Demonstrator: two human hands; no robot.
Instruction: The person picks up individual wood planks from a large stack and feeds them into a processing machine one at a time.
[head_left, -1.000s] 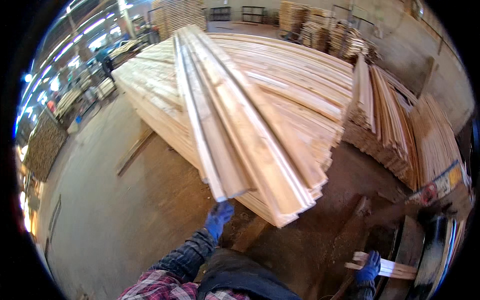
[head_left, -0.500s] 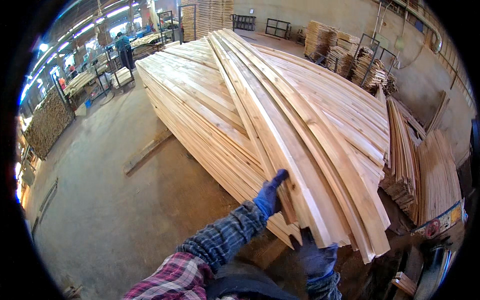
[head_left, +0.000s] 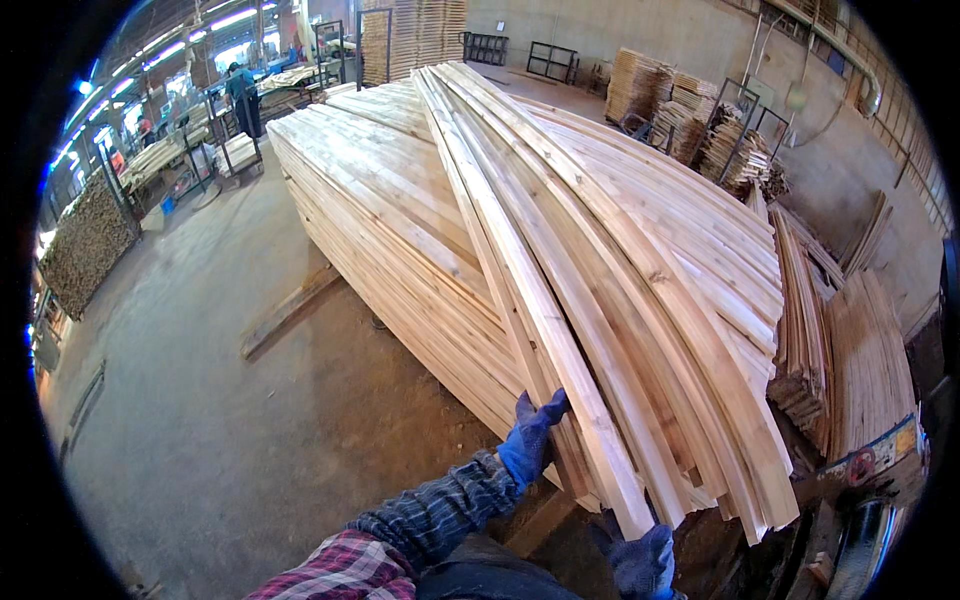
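Note:
A long pale wooden plank (head_left: pixel 575 390) lies lengthwise over a big stack of boards (head_left: pixel 390 190), its near end toward me. My left hand (head_left: pixel 530 435), in a blue glove, grips the left edge of this plank a little way up from its end. At the near end my right hand (head_left: pixel 640 560), also gloved in blue, holds the plank from below; its fingers are partly hidden. Several loose planks (head_left: pixel 680 330) lie just to the right, fanned out, with a dark gap between them and the held one.
Upright bundles of thin boards (head_left: pixel 870 360) lean at the right, near a wall. A loose timber (head_left: pixel 290 310) lies on the concrete floor at left. Farther back are stacked boards (head_left: pixel 415 40), metal racks (head_left: pixel 550 62) and a person (head_left: pixel 242 98) standing near benches.
The held plank's near end has shifted toward me and down, opening a gap from the plank at its right. Both hands have moved down, the right one slightly rightward.

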